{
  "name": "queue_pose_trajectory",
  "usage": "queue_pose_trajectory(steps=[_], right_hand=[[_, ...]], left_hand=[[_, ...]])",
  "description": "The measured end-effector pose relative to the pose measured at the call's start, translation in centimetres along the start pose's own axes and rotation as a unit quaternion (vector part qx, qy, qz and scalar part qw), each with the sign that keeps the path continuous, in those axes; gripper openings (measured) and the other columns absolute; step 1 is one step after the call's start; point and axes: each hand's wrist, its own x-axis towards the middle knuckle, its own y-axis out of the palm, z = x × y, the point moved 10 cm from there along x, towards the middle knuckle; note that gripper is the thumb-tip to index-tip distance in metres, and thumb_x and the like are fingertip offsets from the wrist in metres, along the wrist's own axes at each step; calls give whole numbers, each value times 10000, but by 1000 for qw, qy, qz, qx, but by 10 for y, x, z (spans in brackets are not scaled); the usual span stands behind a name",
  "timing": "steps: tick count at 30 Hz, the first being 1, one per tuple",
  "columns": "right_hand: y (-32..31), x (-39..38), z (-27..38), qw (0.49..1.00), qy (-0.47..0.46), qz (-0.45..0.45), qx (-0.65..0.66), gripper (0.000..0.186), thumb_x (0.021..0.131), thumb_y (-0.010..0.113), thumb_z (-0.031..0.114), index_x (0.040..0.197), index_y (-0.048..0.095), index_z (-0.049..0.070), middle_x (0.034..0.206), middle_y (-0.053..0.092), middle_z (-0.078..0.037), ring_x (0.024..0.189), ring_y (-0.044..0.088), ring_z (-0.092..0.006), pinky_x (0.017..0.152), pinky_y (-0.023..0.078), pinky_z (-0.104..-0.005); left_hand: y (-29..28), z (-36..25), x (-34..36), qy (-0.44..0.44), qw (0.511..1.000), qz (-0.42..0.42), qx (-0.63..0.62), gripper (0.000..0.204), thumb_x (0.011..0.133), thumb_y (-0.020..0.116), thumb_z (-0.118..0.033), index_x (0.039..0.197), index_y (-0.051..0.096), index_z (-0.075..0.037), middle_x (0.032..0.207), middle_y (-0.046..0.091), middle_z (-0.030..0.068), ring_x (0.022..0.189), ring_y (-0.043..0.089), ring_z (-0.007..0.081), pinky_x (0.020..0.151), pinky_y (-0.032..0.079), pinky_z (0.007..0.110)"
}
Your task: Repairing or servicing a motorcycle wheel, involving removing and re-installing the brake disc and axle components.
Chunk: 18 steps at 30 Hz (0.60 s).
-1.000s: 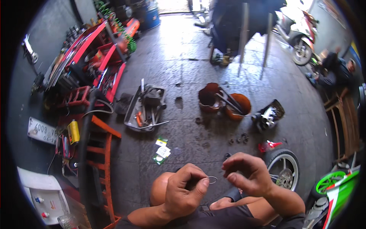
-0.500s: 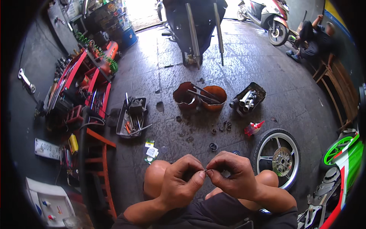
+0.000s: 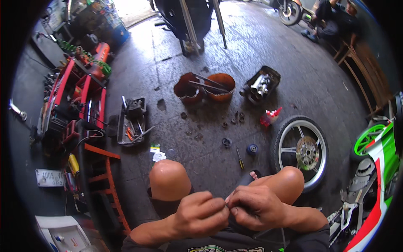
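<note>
Meeting at the fingertips, left hand point(image 3: 202, 213) and right hand point(image 3: 259, 210) both pinched narrow; cannot tell what sits in either grip. Screwdriver point(image 3: 241, 163) lies ahead on floor point(image 3: 205, 161), left of wheel point(image 3: 307, 153).

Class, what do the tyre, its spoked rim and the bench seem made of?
Tyre: probably rubber, dull black. Spoked rim: likely metal, smooth silver-grey, perhaps painted. Bench: apparently wood, brown and plank-like; any varnish is unclear.

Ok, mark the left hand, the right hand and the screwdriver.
Left hand point(image 3: 198, 215): head view, back of the hand.
Right hand point(image 3: 261, 206): head view, back of the hand.
Screwdriver point(image 3: 241, 162): head view, its handle.
</note>
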Motion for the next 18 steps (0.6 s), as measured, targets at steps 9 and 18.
queue_pose_trajectory(steps=[9, 18], right_hand=[[-99, 13, -72, 976, 136, -157, -67, 312, 814, 702, -27, 1119, 651, 9, 867, 683, -100, 782, 681, -161, 681, 542, -290], [45, -48, -422, 839, 488, 15, -238, 629, 828, 755, 228, 1336, 451, 13, 1268, 533, -244, 1172, 557, -422, 971, 486, -481]], left_hand=[[-19, 101, -40, -287, 930, -160, -162, 126, 721, 690, 2, 820, 620, -32, 756, 589, 82, 636, 553, 192, 575, 458, 297], [-48, 189, -71, -388, 809, -367, -247, 190, 879, 637, -158, 864, 504, -22, 796, 431, 66, 617, 404, 84, 552, 382, 211]])
